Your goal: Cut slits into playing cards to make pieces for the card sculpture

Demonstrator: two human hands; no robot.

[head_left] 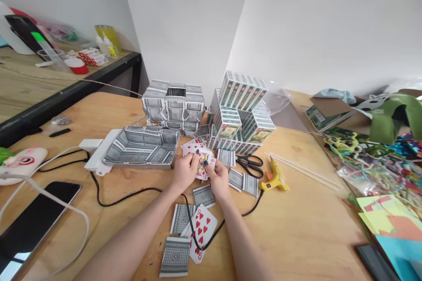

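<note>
My left hand and my right hand meet at the middle of the table, both closed on a face-up playing card with a court figure. More red-suited cards lie just behind it. Folded cards with grey backs lie around my hands, some near the front with a nine of hearts. Left of my left hand sits an open tray made of grey cards. Behind it stands a boxy structure of grey cards with a square opening on top.
Stacked card boxes stand behind my hands. Black scissors, a yellow glue gun and white sticks lie right. A black cable crosses the table, passing between my forearms. A phone lies left; coloured paper lies right.
</note>
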